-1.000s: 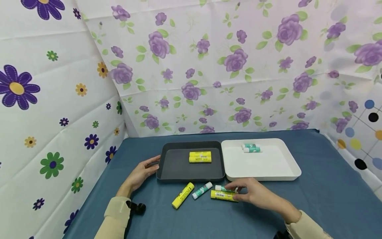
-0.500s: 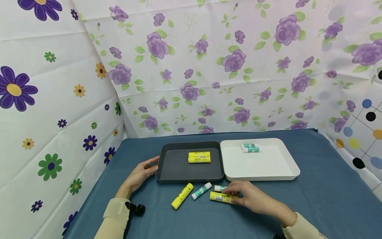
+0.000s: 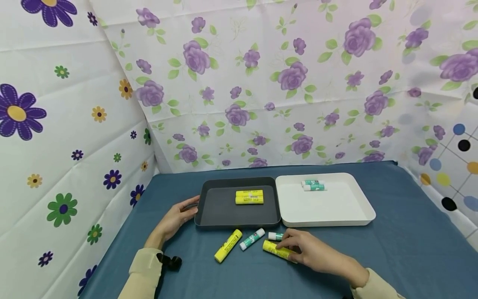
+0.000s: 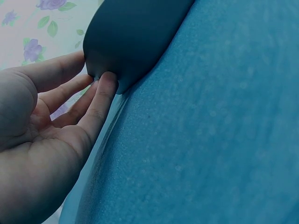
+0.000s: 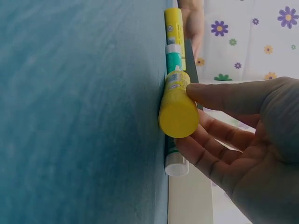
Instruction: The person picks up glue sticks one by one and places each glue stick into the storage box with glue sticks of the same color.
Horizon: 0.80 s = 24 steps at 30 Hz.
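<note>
My right hand (image 3: 311, 249) pinches a yellow glue stick (image 3: 272, 247) lying on the blue cloth; in the right wrist view, thumb and fingertips meet the glue stick (image 5: 179, 112) near its ribbed end. Just behind it lies a green-and-white glue stick (image 3: 275, 236), partly covered by the fingers. To the left are another green glue stick (image 3: 252, 239) and a slanted yellow glue stick (image 3: 228, 246). My left hand (image 3: 179, 218) rests its extended fingers against the left side of the dark grey tray (image 3: 220, 214); the left wrist view shows the fingertips at the tray's corner (image 4: 131, 42).
Two yellow glue sticks (image 3: 249, 197) lie side by side in the grey tray. Next to it stands a white tray (image 3: 332, 209) with two green glue sticks (image 3: 314, 187). Flowered curtains (image 3: 239, 83) enclose the back and left of the cloth-covered table (image 3: 209, 282).
My right hand has shifted slightly towards me, its fingers going from over the green glue stick onto the yellow one, whose right end has swung nearer. The left hand stays at the tray.
</note>
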Available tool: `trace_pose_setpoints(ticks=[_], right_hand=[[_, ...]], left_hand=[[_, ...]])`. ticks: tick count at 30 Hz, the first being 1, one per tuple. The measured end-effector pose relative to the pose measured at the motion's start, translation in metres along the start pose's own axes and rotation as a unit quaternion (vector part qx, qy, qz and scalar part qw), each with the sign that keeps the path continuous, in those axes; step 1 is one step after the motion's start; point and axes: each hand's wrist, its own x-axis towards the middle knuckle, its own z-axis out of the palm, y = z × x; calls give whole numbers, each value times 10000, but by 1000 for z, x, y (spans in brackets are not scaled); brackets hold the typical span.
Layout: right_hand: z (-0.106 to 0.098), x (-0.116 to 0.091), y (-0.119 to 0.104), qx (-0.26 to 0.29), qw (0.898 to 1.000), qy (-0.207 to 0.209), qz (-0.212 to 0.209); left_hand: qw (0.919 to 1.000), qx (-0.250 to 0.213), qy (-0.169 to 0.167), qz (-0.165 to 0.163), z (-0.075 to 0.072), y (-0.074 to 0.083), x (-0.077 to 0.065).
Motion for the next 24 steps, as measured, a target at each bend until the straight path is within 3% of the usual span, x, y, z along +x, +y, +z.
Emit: trace_pose_setpoints(ticks=[12, 24], right_hand=[[1, -1, -3, -159, 9994, -320, 42], [0, -2, -3, -23, 9989, -389, 248]], left_hand=[[10000, 3, -8, -5, 0, 0, 0], [10000, -7, -4, -14, 0, -1, 0]])
